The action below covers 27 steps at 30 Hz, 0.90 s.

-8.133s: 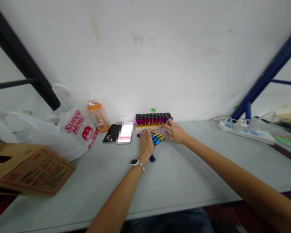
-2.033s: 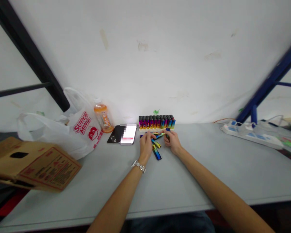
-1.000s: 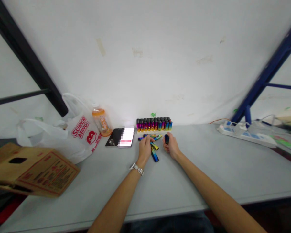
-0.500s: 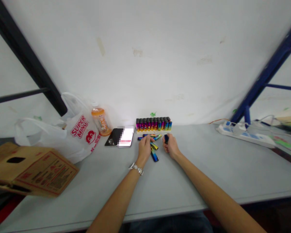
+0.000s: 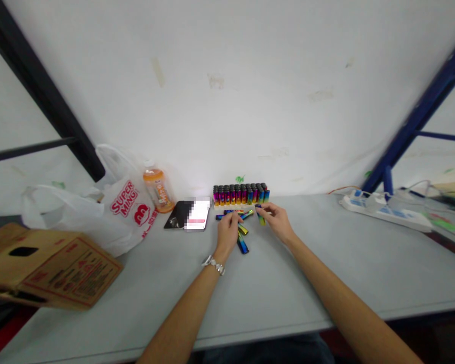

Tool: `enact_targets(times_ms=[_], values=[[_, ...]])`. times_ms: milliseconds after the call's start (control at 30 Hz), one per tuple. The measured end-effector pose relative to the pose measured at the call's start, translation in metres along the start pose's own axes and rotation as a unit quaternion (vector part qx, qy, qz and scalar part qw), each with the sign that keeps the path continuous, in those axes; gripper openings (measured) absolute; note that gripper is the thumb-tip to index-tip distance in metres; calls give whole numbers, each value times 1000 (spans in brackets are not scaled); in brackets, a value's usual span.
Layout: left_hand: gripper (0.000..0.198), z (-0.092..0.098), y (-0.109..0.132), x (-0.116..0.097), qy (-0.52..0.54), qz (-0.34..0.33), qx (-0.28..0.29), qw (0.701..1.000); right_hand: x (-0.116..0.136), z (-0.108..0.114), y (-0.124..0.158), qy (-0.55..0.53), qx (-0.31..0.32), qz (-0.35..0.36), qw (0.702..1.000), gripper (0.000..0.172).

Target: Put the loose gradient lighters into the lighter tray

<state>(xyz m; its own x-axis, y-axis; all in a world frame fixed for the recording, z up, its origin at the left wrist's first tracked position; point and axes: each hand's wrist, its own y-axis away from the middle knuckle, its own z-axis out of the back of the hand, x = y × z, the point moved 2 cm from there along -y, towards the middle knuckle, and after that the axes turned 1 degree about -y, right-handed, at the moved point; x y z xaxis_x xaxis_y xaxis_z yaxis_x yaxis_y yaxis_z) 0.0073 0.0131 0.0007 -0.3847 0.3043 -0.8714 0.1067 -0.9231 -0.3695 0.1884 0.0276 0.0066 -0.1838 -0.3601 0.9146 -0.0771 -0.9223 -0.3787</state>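
Where the worktop (image 5: 265,293) nears its back edge, a block of upright lighters (image 5: 240,194) stands; the left hand (image 5: 227,230) curls over loose lighters (image 5: 243,243) before it, grip unclear; the right hand (image 5: 277,221), nearer the block's right end, pinches one lighter (image 5: 261,217) just in front of that end, long axis slanting toward the front edge, its coloured body showing where the fist largely hid it half a second ago

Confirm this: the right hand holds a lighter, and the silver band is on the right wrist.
Not quite: the silver band is on the left wrist, not the right, as the head view shows. The right hand does hold a lighter.
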Motion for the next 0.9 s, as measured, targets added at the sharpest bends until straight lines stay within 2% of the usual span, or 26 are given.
enact_targets(times_ms=[100,200,367,500,700,900], values=[[43,0,0,0,2,5,5,1000,-1,11,-14,81,1,44,996,36],[44,0,0,1,2,5,5,1000,4,16,-30,141,37,91,985,33],[43,-1,-1,3,3,0,-1,1000,15,16,-63,236,96,138,957,16],[45,-1,-1,5,14,15,-12,1000,16,12,-81,297,113,153,936,13],[44,2,-2,3,14,24,-25,999,15,12,-88,330,144,146,922,13],[44,12,-7,6,-6,28,-64,998,33,19,-87,468,129,169,858,21]])
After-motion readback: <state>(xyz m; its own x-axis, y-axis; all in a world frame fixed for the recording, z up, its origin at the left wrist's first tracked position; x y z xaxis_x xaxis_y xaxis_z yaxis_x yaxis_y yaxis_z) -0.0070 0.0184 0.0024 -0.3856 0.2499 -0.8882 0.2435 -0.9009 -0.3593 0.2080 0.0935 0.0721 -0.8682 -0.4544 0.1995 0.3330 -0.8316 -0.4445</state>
